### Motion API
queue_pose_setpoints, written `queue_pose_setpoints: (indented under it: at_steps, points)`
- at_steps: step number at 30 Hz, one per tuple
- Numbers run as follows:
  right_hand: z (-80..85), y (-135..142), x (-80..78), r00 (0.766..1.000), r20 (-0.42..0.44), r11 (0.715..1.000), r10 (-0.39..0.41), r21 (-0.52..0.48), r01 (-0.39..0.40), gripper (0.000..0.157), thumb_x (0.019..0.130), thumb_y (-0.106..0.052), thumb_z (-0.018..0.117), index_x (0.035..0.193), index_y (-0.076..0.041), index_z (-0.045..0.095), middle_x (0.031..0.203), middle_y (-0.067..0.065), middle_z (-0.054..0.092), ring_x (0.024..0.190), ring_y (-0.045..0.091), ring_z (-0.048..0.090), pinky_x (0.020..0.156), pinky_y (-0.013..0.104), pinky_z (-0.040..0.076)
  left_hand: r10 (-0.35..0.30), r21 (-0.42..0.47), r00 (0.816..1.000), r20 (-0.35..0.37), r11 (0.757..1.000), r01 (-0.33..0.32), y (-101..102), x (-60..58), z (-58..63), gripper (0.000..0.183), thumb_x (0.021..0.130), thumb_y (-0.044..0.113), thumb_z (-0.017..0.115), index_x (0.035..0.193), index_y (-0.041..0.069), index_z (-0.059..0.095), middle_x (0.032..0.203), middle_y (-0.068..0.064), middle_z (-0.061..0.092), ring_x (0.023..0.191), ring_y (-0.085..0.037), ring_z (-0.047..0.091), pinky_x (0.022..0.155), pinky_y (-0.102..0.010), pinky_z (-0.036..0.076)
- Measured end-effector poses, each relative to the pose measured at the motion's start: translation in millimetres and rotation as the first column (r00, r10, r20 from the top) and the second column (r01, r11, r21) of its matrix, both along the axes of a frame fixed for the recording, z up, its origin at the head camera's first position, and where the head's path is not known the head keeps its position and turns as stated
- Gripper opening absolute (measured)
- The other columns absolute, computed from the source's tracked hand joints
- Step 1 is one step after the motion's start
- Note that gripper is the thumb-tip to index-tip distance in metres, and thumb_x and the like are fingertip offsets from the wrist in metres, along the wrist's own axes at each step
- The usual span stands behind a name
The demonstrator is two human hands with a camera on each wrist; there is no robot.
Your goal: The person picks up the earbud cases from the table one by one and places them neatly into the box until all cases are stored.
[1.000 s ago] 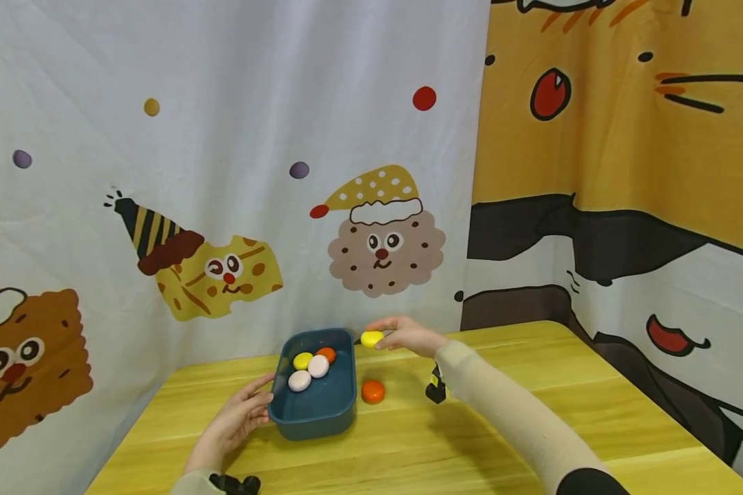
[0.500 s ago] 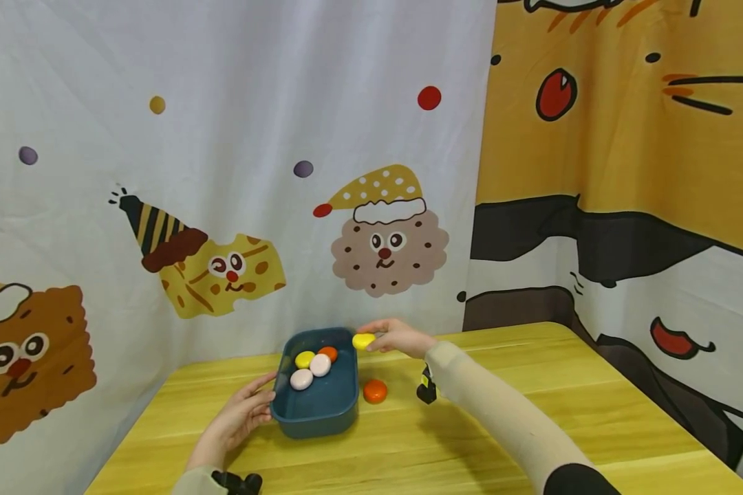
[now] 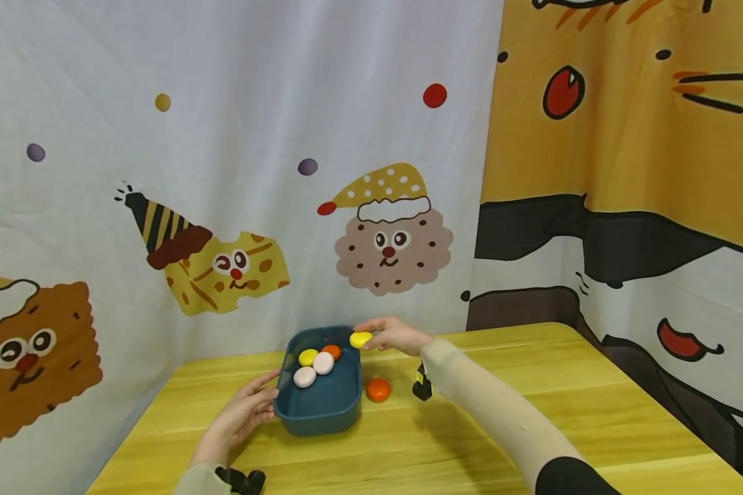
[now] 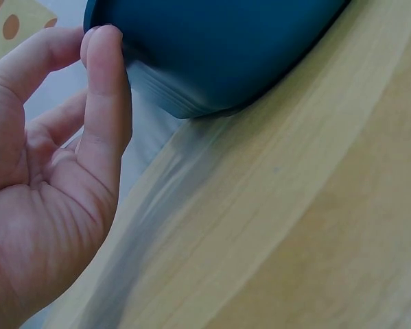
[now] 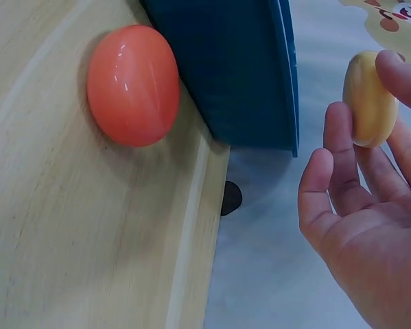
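Note:
My right hand (image 3: 397, 337) pinches a yellow rounded disc (image 3: 360, 340) between thumb and fingers, at the far right rim of a blue rectangular bin (image 3: 318, 416). In the right wrist view the yellow disc (image 5: 370, 99) is on edge, beside the bin's wall (image 5: 222, 68). Inside the bin lie another yellow disc (image 3: 307, 357), an orange one (image 3: 331, 352) and two pale pink ones (image 3: 323, 363). My left hand (image 3: 238, 419) touches the bin's left outer wall. Its fingertips (image 4: 103, 41) rest just under the rim in the left wrist view.
A glossy orange disc (image 3: 378, 390) lies on the wooden table (image 3: 470, 440), just right of the bin. Behind the table's back edge hangs a printed cloth (image 3: 235, 165). More patterned cloth (image 3: 532, 151) hangs to the right.
The right hand has moved left with the yellow disc, from beside the bin to its far right rim. The left hand stays at the bin. The head view has shifted slightly.

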State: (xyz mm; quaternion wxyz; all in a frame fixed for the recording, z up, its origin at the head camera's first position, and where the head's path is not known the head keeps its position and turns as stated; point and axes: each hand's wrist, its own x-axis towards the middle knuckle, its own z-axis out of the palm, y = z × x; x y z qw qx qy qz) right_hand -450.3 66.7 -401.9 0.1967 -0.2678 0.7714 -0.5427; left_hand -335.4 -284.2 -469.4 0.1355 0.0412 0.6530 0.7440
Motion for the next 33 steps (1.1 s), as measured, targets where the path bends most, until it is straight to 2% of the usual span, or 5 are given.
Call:
queue_pose_setpoints:
  at_steps: [4,9,11,22,33]
  points:
    - [1.4,-5,-0.6,1.0,-0.006,1.0,-0.012,0.028,0.012,0.046,0.087,-0.014,0.072,0.131,-0.016,0.062,0.136,0.002,0.054,0.109,0.018,0.057,0.085,0.04,0.05,-0.003,0.012,1.0,0.001,1.0,0.003,0,-0.3,1.0,0.073,0.097,0.011,0.059,0.155,0.003,0.016,0.09,-0.002,0.062,0.065,-0.007,0.061,0.065,-0.021,0.055]
    - [3.2,-11,-1.7,1.0,-0.005,0.999,-0.027,0.034,0.027,0.047,0.086,-0.013,0.071,0.132,-0.012,0.061,0.136,0.005,0.055,0.108,0.019,0.058,0.095,0.056,0.043,-0.016,0.029,1.0,-0.009,0.999,0.017,-1,0.5,2.8,0.071,0.098,0.01,0.057,0.154,0.002,0.015,0.09,-0.003,0.062,0.065,-0.007,0.062,0.065,-0.021,0.055]
    - [3.5,-14,-1.7,0.999,-0.006,0.999,-0.034,0.037,0.034,0.049,0.086,-0.013,0.072,0.133,-0.009,0.06,0.135,0.004,0.055,0.106,0.018,0.058,0.096,0.058,0.042,-0.017,0.036,1.0,-0.008,0.999,0.017,-1,0.8,3.7,0.069,0.098,0.01,0.056,0.154,0.002,0.016,0.09,-0.003,0.062,0.065,-0.007,0.062,0.065,-0.021,0.055]
    - [2.1,-21,-2.5,0.999,-0.005,0.997,-0.05,0.058,0.05,0.048,0.085,-0.011,0.072,0.132,-0.008,0.061,0.132,0.005,0.057,0.102,0.018,0.06,0.093,0.053,0.045,-0.014,0.051,1.0,-0.007,0.999,0.014,-1,1.4,2.0,0.069,0.098,0.008,0.055,0.154,0.001,0.015,0.089,-0.003,0.062,0.065,-0.009,0.062,0.066,-0.023,0.055]
    - [0.7,-29,-4.1,0.997,-0.009,0.995,-0.071,0.069,0.071,0.044,0.085,-0.012,0.072,0.129,-0.01,0.063,0.13,0.005,0.059,0.097,0.019,0.062,0.096,0.056,0.043,-0.002,0.032,1.0,-0.011,0.999,0.002,1,2.6,1.0,0.069,0.098,0.008,0.056,0.154,0.001,0.017,0.094,-0.006,0.061,0.065,-0.008,0.061,0.065,-0.022,0.055]
